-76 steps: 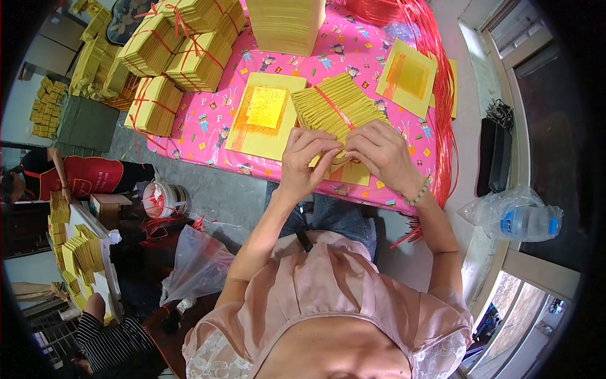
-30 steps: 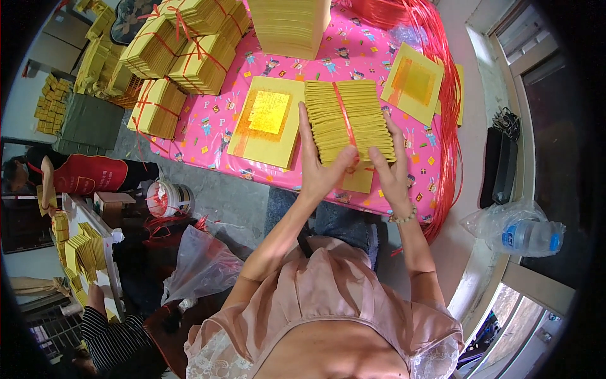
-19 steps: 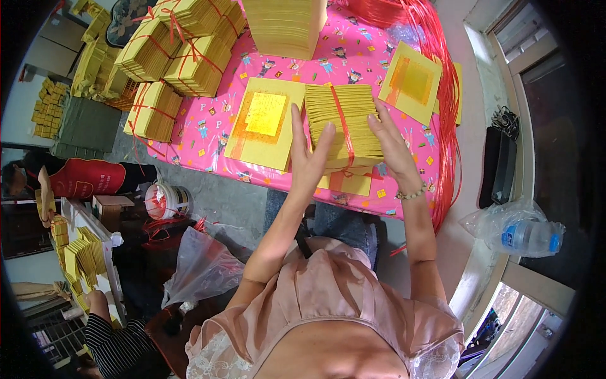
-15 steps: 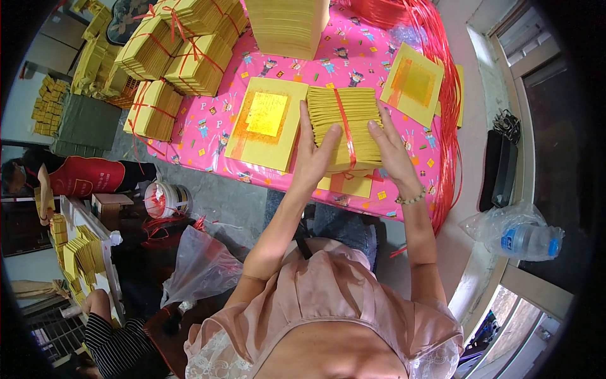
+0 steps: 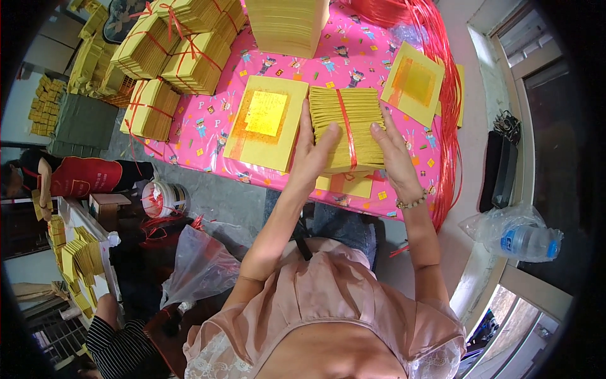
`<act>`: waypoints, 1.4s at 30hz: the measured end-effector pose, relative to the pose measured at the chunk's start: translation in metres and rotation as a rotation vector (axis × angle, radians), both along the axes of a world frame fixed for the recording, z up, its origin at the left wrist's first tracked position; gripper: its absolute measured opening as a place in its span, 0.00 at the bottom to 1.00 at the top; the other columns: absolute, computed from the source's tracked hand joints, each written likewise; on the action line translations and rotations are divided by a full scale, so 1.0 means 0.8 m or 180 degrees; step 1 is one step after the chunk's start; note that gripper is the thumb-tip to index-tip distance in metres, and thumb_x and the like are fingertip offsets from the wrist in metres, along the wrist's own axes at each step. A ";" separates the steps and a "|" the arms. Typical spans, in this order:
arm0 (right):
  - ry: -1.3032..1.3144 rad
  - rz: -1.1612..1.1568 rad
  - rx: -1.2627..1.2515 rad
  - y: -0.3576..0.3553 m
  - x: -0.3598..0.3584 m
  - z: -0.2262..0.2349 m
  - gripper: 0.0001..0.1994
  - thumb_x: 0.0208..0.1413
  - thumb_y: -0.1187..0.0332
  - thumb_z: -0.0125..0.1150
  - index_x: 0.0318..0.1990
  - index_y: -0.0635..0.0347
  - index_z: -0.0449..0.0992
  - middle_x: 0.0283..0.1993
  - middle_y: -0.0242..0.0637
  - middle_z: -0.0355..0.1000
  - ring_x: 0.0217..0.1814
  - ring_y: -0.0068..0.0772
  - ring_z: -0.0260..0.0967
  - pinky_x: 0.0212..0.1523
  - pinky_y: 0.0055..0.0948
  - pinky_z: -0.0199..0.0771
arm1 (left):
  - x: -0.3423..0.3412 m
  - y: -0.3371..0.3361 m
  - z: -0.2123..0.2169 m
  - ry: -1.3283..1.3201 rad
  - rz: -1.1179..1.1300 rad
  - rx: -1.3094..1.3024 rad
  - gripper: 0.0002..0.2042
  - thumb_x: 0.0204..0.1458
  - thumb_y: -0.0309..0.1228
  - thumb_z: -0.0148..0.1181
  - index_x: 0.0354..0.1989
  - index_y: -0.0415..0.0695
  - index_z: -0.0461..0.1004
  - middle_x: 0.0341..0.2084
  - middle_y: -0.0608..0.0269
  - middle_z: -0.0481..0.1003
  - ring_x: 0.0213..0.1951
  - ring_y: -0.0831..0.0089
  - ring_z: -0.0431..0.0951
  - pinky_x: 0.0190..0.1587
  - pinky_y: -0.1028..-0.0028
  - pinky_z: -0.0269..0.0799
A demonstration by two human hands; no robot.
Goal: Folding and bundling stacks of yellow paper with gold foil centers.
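Between my two hands stands a thick bundle of folded yellow paper [image 5: 365, 120], its many layered edges facing up. A flat red ribbon [image 5: 346, 129] runs across the middle of the bundle. My left hand [image 5: 314, 146] presses along its left side, the thumb lying over the top near the ribbon. Against its right side my right hand [image 5: 396, 153] presses with fingers stretched along it and the thumb at the edge. Left of the bundle lies a flat stack of yellow paper [image 5: 284, 155] with a shiny gold square [image 5: 265, 114] on top. More yellow sheets [image 5: 356, 187] show partly under the bundle.
Ribbon-tied yellow bundles [image 5: 196, 60] are piled at the table's far left. A tall paper stack [image 5: 284, 28] stands at the back of the pink-covered table [image 5: 208, 148]. Loose red ribbon [image 5: 447, 126] hangs over the right edge. Co-workers, one in a red apron [image 5: 85, 177], are at left.
The bundle and both my hands have shifted very slightly to the right, with the grip kept. The co-worker's arm at the left has moved a little.
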State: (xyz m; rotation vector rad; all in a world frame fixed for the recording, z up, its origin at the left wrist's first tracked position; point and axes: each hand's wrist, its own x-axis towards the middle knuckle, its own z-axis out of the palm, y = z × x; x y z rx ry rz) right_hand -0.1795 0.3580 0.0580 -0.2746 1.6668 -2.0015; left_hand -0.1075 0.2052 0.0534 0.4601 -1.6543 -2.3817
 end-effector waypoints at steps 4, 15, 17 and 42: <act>0.0327 -0.0065 0.0236 0.004 0.006 -0.008 0.30 0.68 0.66 0.45 0.72 0.65 0.44 0.72 0.43 0.49 0.73 0.29 0.48 0.70 0.27 0.48 | -0.005 -0.001 -0.012 0.0118 0.0124 -0.0094 0.39 0.62 0.30 0.52 0.73 0.42 0.31 0.66 0.51 0.54 0.65 0.68 0.58 0.65 0.71 0.55; 0.0136 0.0025 -0.0078 0.003 -0.003 -0.021 0.30 0.67 0.65 0.46 0.71 0.66 0.46 0.72 0.43 0.50 0.73 0.30 0.47 0.70 0.28 0.47 | -0.008 -0.006 -0.022 0.0142 -0.0009 -0.0291 0.36 0.63 0.30 0.50 0.72 0.37 0.34 0.69 0.50 0.50 0.68 0.66 0.53 0.68 0.71 0.49; 0.0085 -0.0003 -0.0048 0.001 -0.004 -0.019 0.30 0.67 0.65 0.46 0.71 0.66 0.46 0.72 0.42 0.50 0.73 0.30 0.47 0.70 0.28 0.47 | -0.010 -0.007 -0.028 0.0081 0.0025 -0.0399 0.35 0.64 0.33 0.48 0.72 0.38 0.35 0.69 0.51 0.49 0.68 0.66 0.52 0.68 0.71 0.47; 0.2547 0.0694 0.0801 0.036 0.029 -0.013 0.29 0.67 0.54 0.41 0.69 0.62 0.54 0.69 0.44 0.57 0.69 0.43 0.53 0.69 0.37 0.49 | 0.029 -0.061 -0.101 0.0711 -0.0054 0.0312 0.32 0.57 0.42 0.60 0.66 0.41 0.55 0.59 0.55 0.67 0.60 0.64 0.67 0.63 0.64 0.62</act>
